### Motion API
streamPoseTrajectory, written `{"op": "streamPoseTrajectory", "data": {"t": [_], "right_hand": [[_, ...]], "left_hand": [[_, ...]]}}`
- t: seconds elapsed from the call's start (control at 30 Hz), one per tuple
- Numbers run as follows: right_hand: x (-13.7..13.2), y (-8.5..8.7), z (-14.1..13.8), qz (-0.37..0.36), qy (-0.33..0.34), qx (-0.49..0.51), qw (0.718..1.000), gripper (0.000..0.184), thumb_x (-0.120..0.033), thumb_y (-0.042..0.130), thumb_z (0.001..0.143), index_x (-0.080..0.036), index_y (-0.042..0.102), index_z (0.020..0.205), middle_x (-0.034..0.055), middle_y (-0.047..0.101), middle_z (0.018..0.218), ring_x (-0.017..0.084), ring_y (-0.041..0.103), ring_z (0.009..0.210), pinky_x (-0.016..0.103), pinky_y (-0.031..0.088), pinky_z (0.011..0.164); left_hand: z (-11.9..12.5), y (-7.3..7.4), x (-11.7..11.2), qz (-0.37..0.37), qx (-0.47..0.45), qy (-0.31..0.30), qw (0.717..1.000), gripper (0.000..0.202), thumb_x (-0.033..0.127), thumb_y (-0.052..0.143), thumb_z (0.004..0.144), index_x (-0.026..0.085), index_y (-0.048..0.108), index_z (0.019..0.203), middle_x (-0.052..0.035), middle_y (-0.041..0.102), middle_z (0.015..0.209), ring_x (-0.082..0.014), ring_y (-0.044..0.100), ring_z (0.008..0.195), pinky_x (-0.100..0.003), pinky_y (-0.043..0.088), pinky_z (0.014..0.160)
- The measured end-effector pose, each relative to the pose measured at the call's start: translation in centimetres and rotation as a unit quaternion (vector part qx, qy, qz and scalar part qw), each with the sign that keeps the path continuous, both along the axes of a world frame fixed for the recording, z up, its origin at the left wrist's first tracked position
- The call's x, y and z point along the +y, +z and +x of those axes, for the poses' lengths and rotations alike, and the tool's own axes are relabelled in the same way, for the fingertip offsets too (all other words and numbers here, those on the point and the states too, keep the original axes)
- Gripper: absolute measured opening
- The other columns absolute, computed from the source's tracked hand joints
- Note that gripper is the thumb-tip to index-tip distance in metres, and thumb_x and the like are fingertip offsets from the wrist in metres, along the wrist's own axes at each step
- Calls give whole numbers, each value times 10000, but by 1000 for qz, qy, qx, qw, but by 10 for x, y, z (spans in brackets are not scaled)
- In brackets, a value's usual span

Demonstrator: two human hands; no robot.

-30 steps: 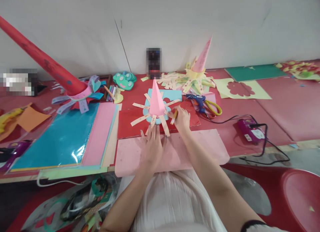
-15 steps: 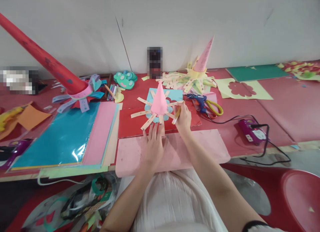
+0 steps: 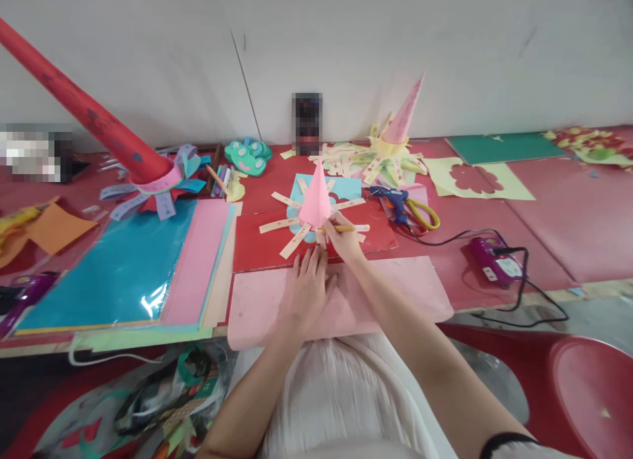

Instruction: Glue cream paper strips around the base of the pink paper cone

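A small pink paper cone (image 3: 315, 196) stands on a blue flower-shaped base with cream paper strips (image 3: 275, 225) spreading out from it, all on a red sheet (image 3: 257, 244). My left hand (image 3: 307, 289) lies flat, fingers stretched, on a pink sheet (image 3: 395, 289) just in front of the cone, its fingertips at a strip. My right hand (image 3: 342, 237) is closed round a yellow pencil (image 3: 347, 228), held level right beside the cone's base.
A long red cone (image 3: 84, 113) with paper strips lies at the left. Blue and pink sheets (image 3: 128, 268) are stacked left of me. A blue glue gun (image 3: 393, 198), yellow-handled scissors (image 3: 422, 213), a purple power adapter (image 3: 489, 260) with black cable and another pink cone (image 3: 403, 116) are to the right.
My right hand has swung left and nearer, bringing the pencil from the cone's right side down level at its base. The left hand has stayed flat on the pink sheet.
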State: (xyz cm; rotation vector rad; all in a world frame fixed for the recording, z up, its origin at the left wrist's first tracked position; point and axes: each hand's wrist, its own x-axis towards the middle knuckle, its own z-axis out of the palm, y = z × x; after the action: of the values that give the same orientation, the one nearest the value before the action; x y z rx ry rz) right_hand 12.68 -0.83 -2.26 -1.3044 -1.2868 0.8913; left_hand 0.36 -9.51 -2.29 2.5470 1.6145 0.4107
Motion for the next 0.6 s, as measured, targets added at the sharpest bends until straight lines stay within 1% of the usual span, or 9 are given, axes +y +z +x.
{"op": "streamPoseTrajectory", "data": {"t": [0.1,0.3,0.4,0.6], "right_hand": [[3,-1,-1,0,-31,-28,999,329,-501,536,772,-236,391,639,-68,421,509,96,411,477,238,368,498],[2,-3,-2,3,-49,-63,997,314,-408,519,750,-234,326,574,-74,347,505,92,354,502,229,345,516],[2,-2,-3,4,-48,-76,996,290,-373,497,741,-235,312,566,-75,335,498,92,336,502,228,333,517],[3,-3,-3,5,-29,-76,997,280,-383,486,739,-237,308,580,-73,324,513,96,325,501,232,307,502]], "left_hand": [[-1,0,1,-2,1,-4,1000,460,318,393,942,130,461,1355,-133,459,1430,-295,405,1330,-508,331,1093],[-1,0,2,0,-4,-3,1000,443,301,398,940,130,477,1341,-126,476,1417,-293,425,1316,-499,328,1102],[0,1,2,0,-3,-3,1000,432,300,400,941,121,491,1324,-125,487,1407,-294,431,1311,-493,333,1100],[-1,1,1,-1,8,-2,1000,455,310,363,954,93,467,1340,-134,460,1428,-300,421,1317,-497,329,1098]]}}
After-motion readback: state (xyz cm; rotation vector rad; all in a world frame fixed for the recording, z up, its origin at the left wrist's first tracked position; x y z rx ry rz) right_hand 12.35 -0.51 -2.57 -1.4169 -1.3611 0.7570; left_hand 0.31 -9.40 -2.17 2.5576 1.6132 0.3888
